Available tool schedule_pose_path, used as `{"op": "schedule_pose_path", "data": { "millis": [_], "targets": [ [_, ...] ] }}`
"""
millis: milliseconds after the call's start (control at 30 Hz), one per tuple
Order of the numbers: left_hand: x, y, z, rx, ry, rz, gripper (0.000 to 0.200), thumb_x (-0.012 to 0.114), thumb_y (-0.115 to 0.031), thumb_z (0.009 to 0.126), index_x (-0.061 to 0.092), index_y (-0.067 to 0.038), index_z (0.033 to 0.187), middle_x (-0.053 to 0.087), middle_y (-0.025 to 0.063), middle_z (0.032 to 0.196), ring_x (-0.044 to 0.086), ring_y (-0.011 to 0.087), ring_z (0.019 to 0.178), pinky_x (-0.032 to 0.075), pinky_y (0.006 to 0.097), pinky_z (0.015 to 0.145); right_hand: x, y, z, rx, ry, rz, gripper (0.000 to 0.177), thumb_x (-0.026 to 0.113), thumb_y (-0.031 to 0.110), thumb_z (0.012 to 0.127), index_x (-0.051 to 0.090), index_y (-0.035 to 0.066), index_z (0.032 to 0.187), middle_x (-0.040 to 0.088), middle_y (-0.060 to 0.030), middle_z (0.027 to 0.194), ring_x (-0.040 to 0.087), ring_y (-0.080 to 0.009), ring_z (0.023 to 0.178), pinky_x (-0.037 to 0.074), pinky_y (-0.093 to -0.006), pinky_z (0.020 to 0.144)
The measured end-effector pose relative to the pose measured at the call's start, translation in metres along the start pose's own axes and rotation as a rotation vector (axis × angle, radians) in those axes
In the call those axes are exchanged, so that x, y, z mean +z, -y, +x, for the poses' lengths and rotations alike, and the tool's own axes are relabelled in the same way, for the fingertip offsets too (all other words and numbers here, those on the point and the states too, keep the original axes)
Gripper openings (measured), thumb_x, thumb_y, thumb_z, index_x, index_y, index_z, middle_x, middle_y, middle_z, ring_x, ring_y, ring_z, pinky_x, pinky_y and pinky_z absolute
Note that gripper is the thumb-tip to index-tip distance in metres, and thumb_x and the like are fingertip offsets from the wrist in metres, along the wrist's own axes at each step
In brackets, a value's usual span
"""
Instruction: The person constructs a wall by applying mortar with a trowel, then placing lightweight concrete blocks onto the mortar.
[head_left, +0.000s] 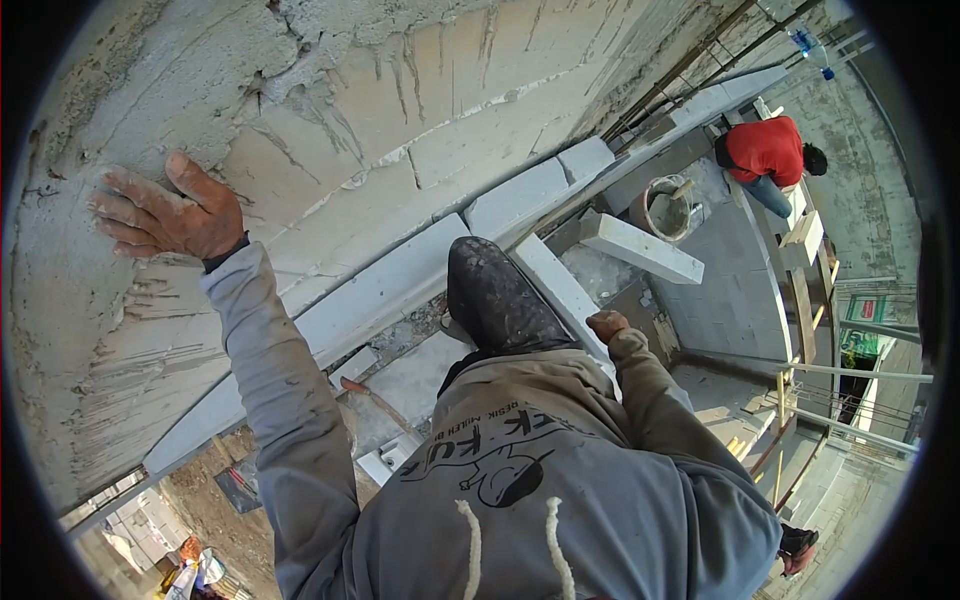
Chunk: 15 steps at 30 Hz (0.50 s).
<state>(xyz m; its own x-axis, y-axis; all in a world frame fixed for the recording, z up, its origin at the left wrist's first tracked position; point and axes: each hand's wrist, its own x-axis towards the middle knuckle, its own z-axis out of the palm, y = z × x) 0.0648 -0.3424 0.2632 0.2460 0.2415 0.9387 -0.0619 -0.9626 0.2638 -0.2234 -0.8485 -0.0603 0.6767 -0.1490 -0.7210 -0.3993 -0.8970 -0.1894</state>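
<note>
Spread flat against the rough grey concrete (130, 60) at the left is my left hand (175, 210), its fingers apart. A wall of large pale blocks (470, 150) runs beside it. My right hand (607, 325) is closed near the edge of a white block (560, 285), beside my dark, stained knee (495, 290); what it grips, if anything, is hidden. Further right, a loose white block (645, 248) lies slanted, close to a bucket (667, 210) of grey material. Below my left arm, a wooden handle (375, 400) rests over pale blocks.
A co-worker in a red shirt (765, 150) crouches at the upper right. Wooden scaffolding (803, 310) and metal bars stand along the right side. Another person's hand (798, 550) shows at the lower right. Ground lies far below at the lower left, with colourful items (190, 575).
</note>
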Motion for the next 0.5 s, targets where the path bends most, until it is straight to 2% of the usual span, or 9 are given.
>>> {"op": "schedule_pose_path", "data": {
  "millis": [67, 133, 167, 267, 333, 400, 433, 500],
  "targets": [
    [0.001, 0.003, 0.0, -0.006, 0.001, 0.018, 0.072, 0.043, -0.056, 0.091, 0.032, -0.008, 0.144, 0.018, 0.0212, 0.152, 0.009, 0.0427, 0.14, -0.001, 0.063, 0.107, 0.012, -0.006, 0.013, -0.033, 0.038, -0.013, 0.042, 0.046, 0.039, 0.09, 0.065, 0.008, 0.11, 0.06, -0.0148, 0.119, 0.055, -0.0337, 0.112, 0.043, -0.0405, 0.097],
    [0.002, 0.004, 0.0, 0.019, -0.009, -0.002, 0.074, 0.043, -0.057, 0.09, 0.032, -0.008, 0.144, 0.017, 0.0215, 0.152, 0.007, 0.0428, 0.14, -0.001, 0.0633, 0.107, 0.032, -0.014, 0.036, -0.207, 0.001, -0.171, 0.032, 0.049, 0.029, 0.085, 0.067, 0.011, 0.104, 0.064, -0.0152, 0.111, 0.06, -0.0334, 0.102, 0.048, -0.038, 0.089],
    [0.002, 0.003, 0.001, 0.006, -0.002, -0.015, 0.076, 0.041, -0.06, 0.09, 0.031, -0.008, 0.144, 0.017, 0.0227, 0.152, 0.007, 0.0431, 0.14, 0.0, 0.0637, 0.107, 0.033, -0.008, 0.037, -0.247, -0.045, -0.208, 0.027, 0.052, 0.024, 0.082, 0.068, 0.011, 0.1, 0.065, -0.0143, 0.107, 0.062, -0.0336, 0.099, 0.049, -0.0394, 0.087],
    [0.002, 0.002, 0.0, 0.02, -0.011, -0.038, 0.079, 0.04, -0.061, 0.09, 0.031, -0.006, 0.144, 0.017, 0.024, 0.151, 0.007, 0.0433, 0.14, 0.0, 0.0645, 0.106, 0.048, -0.006, 0.072, -0.265, -0.006, -0.232, 0.023, 0.054, 0.02, 0.08, 0.067, 0.01, 0.096, 0.066, -0.0137, 0.1, 0.062, -0.0322, 0.097, 0.05, -0.041, 0.084],
    [0.001, 0.006, -0.002, 0.034, 0.03, -0.011, 0.081, 0.04, -0.062, 0.089, 0.029, -0.004, 0.144, 0.016, 0.0244, 0.151, 0.007, 0.0437, 0.14, 0.001, 0.0637, 0.107, 0.047, 0.011, 0.091, -0.46, 0.026, -0.51, 0.02, 0.054, 0.021, 0.081, 0.066, 0.009, 0.092, 0.066, -0.0133, 0.093, 0.063, -0.0316, 0.093, 0.05, -0.0428, 0.081],
    [-0.005, 0.006, 0.0, 0.026, 0.049, -0.011, 0.083, 0.04, -0.063, 0.089, 0.028, -0.003, 0.144, 0.016, 0.0247, 0.151, 0.007, 0.044, 0.14, 0.002, 0.063, 0.107, 0.046, 0.031, 0.104, -0.358, 0.111, -0.383, 0.024, 0.046, 0.023, 0.089, 0.065, 0.009, 0.095, 0.064, -0.0138, 0.108, 0.059, -0.0328, 0.105, 0.048, -0.0418, 0.09],
    [-0.012, 0.002, 0.001, 0.039, 0.08, -0.02, 0.08, 0.042, -0.061, 0.09, 0.032, -0.001, 0.142, 0.017, 0.0244, 0.151, 0.009, 0.0428, 0.14, 0.004, 0.0609, 0.108, 0.045, 0.042, 0.102, -0.46, 0.042, -0.437, 0.022, 0.045, 0.019, 0.089, 0.065, 0.01, 0.096, 0.064, -0.0147, 0.106, 0.06, -0.0323, 0.104, 0.049, -0.0412, 0.088],
    [-0.026, 0.009, 0.002, 0.038, 0.136, -0.013, 0.077, 0.044, -0.058, 0.09, 0.035, 0.0, 0.14, 0.019, 0.024, 0.15, 0.01, 0.0415, 0.14, 0.006, 0.0587, 0.11, 0.028, 0.09, 0.092, -0.385, 0.134, -0.388, 0.023, 0.045, 0.019, 0.09, 0.064, 0.01, 0.098, 0.064, -0.0146, 0.107, 0.059, -0.0325, 0.105, 0.048, -0.0414, 0.089]
  ]
}}
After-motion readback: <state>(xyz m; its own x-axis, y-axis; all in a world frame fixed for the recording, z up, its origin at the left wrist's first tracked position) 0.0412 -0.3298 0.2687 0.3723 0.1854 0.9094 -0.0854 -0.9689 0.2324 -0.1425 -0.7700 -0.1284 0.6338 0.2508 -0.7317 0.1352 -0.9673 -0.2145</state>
